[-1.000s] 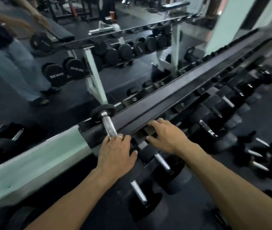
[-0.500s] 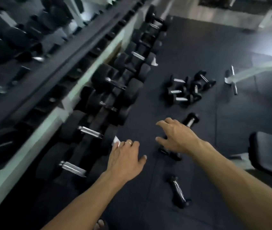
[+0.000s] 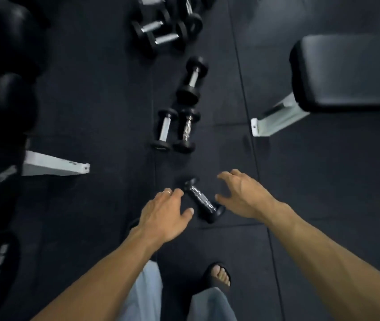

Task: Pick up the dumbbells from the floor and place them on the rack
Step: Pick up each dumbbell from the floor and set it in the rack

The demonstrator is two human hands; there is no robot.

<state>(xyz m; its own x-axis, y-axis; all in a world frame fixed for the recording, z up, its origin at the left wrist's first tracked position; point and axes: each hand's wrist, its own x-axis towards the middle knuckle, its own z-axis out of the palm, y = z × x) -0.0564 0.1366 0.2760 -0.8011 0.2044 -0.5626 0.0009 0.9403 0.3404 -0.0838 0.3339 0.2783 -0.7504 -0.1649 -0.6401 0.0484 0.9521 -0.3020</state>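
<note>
- Down in the lower middle of the frame, both hands hang over one small dumbbell (image 3: 201,200) lying on the dark rubber floor (image 3: 323,181), tilted diagonally with its chrome handle catching the light.
- Left hand (image 3: 164,214) sits just left of it, fingers spread and loosely bent, nothing in its grip. There's a ring on one finger. Fingertips look right beside the dumbbell's upper end, but I can't tell if they actually touch.
- Right hand (image 3: 242,196) is just right of the dumbbell, fingers splayed and curved like a claw, grip wide and holding nothing.
- Above that, middle of the frame, a pair of dumbbells (image 3: 176,129) lies side by side, roughly upright in the picture.
- Just above the pair there's one more single dumbbell (image 3: 192,79), angled a bit.
- Top centre has a pile of dumbbells (image 3: 165,26) bunched together, pretty blurry.
- Left edge is the rack (image 3: 54,166), with a pale metal foot sticking out onto the floor and big dark weights stacked above and below it, mostly lost in shadow.
- Upper right is a padded bench (image 3: 351,70) on a pale metal frame.
- Bottom of the frame: light trouser legs (image 3: 145,297) and a foot in a dark sandal (image 3: 219,274), toes showing.
</note>
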